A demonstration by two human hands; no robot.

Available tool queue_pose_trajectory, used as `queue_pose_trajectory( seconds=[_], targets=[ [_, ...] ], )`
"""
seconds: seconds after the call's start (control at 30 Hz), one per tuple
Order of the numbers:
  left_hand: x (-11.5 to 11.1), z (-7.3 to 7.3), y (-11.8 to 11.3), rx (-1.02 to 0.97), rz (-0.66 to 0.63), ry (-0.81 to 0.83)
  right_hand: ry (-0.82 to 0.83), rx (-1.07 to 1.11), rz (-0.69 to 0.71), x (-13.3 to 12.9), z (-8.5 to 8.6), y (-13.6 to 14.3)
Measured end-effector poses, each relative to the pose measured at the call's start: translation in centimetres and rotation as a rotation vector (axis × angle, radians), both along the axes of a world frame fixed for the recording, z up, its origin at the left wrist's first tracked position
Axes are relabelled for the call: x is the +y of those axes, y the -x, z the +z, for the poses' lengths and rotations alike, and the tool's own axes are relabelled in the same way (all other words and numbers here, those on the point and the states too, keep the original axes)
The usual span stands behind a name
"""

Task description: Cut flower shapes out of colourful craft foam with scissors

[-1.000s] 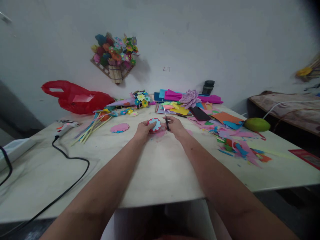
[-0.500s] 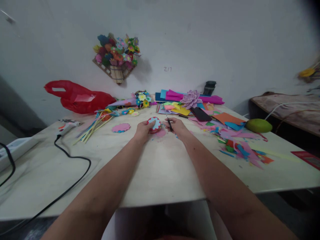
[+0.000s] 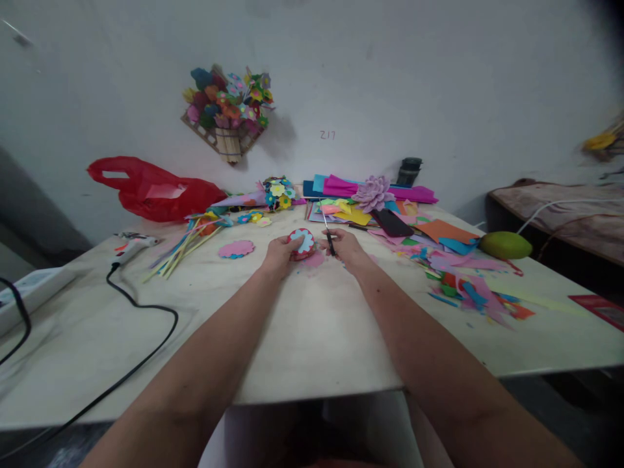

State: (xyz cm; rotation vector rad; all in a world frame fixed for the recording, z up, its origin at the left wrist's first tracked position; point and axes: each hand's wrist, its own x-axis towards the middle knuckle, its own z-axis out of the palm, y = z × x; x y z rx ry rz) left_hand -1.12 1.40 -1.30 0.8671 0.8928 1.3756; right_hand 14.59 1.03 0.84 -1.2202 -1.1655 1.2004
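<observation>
My left hand [image 3: 279, 254] grips a red scalloped piece with a light blue flower shape [image 3: 305, 240] on top, the thumb lying across its left edge. Just to the right, my right hand [image 3: 347, 247] is closed on scissors [image 3: 331, 243] by their black handles; the blades point up and away from me. Beneath the hands, a pink scrap [image 3: 313, 260] and tiny bits lie on the white table [image 3: 316, 338]. Left of my left hand is a pink scalloped piece [image 3: 236, 248] with blue showing under its edge.
At the left are a glue gun [image 3: 134, 247] with a black cord, a power strip [image 3: 36, 292] and a red bag [image 3: 156, 195]. Coloured sheets [image 3: 358, 214], a phone [image 3: 391, 223], scraps [image 3: 475, 292] and a green fruit [image 3: 506, 245] lie at the right.
The flower piece in my left hand has shifted and turned very slightly. My right hand and the scissors are nearly unmoved.
</observation>
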Motion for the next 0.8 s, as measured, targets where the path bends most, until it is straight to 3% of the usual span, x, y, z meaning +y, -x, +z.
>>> queue_pose_trajectory(
  seconds=[0.2,0.53,0.8],
  targets=[
    [0.1,0.0,0.0,-0.012,0.041,0.007,0.007,-0.021,0.031,0.1,0.0,-0.3],
    [0.1,0.2,0.4,-0.094,0.14,-0.026,-0.075,-0.117,0.35,0.2,-0.8,-1.4],
    [0.4,0.0,0.8,-0.128,0.152,-0.038,-0.073,-0.178,0.47,-0.3,-0.3,-2.3]
  ],
)
